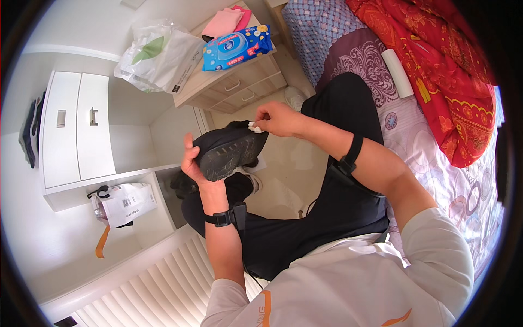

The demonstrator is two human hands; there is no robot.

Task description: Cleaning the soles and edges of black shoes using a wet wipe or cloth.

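Observation:
A black shoe (232,154) is held up in front of me, its worn, scuffed sole partly turned toward my view. My left hand (195,163) grips one end of it, with the thumb along its edge and the other fingers hidden behind. Pinched in the fingers of my right hand (280,118) is a small crumpled white wipe or tissue (255,128), touching the shoe's upper at the opposite end. Another dark shoe seems to lie lower down, mostly hidden.
A wooden drawer cabinet (229,88) bears a blue pack of wipes (237,47), a plastic bag (159,59) and pink cloths (224,21). White shelving (77,126) stands at left. On the bed (433,196) at right lie a white roll (397,73) and a red blanket (453,94).

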